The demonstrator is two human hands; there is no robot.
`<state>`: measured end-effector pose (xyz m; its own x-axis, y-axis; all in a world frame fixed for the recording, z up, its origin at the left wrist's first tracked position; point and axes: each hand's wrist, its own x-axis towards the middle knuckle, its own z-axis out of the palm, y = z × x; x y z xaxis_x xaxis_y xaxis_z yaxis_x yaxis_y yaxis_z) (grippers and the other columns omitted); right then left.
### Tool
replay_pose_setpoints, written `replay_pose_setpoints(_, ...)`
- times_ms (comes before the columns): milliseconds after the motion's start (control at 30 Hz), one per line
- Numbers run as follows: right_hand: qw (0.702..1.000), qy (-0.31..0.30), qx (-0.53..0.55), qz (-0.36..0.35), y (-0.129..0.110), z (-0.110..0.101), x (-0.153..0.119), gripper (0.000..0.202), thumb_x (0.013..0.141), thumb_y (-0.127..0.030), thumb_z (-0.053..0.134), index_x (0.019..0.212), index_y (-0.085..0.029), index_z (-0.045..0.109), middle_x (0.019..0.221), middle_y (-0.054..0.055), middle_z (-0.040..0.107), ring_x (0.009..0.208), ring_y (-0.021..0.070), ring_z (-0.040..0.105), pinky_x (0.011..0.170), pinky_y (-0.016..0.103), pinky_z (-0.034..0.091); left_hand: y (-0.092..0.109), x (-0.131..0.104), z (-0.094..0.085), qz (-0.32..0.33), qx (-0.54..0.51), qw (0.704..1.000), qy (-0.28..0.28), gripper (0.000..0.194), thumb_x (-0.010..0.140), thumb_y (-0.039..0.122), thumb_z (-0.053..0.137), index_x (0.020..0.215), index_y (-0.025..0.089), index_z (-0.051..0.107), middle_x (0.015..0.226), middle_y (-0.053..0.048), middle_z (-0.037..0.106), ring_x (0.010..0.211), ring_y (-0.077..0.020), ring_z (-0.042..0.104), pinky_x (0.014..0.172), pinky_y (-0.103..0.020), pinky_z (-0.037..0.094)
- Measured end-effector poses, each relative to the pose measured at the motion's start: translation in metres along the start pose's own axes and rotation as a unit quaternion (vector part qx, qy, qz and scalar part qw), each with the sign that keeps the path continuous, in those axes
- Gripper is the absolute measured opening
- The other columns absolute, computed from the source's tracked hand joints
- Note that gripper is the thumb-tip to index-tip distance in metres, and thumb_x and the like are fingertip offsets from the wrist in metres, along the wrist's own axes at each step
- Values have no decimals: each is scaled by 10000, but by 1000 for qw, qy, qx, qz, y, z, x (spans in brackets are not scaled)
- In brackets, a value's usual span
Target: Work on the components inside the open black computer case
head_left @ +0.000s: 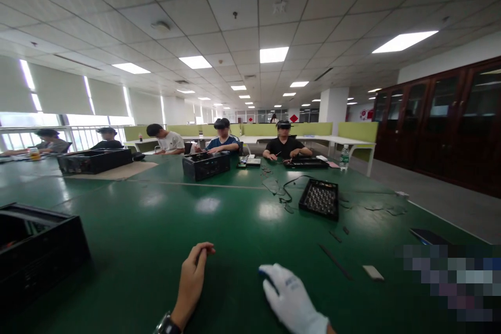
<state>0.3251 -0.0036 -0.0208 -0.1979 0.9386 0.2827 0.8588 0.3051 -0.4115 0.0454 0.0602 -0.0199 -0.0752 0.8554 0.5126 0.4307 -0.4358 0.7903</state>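
Note:
My left hand (193, 271) is bare, with a dark watch (167, 325) on the wrist. It is held over the green table (156, 240) at the lower middle, its fingers bent together; whether anything is between them is too small to tell. To its right, my right hand (289, 292) wears a white glove with blue at a fingertip. Its thumb and forefinger are apart, with nothing visible between them. A gap of table separates the two hands, and neither touches any of the objects lying about.
A black case (43, 250) stands at the left edge. Ahead right lies a black tray (319, 198) with a cable. Dark strips and a pale block (373, 272) lie at the right. Across the table several people sit near another black case (206, 166) and a bottle (344, 157).

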Motion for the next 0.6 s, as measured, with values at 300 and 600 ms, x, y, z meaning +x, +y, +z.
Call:
replay_pose_setpoints(300, 994, 4, -58, 90, 65, -15, 45, 504, 949, -354, 424, 1393, -208, 611, 1409, 110, 617, 1342, 268, 539, 1165, 436, 381, 20, 3, -11, 157, 168, 973, 12, 327, 1025, 334, 395, 1150, 227, 677, 1161, -91, 667, 1184, -263, 574, 1061, -418, 437)
replay_pose_setpoints(600, 995, -7, -36, 91, 62, -18, 42, 543, 977, -376, 383, 1452, -167, 542, 1446, 144, 579, 1371, 277, 507, 1170, 473, 376, 36, 197, -52, 179, 418, 888, -76, 381, 1014, 319, 539, 1382, 222, 542, 1480, -136, 490, 1409, -320, 392, 1171, -552, 284)
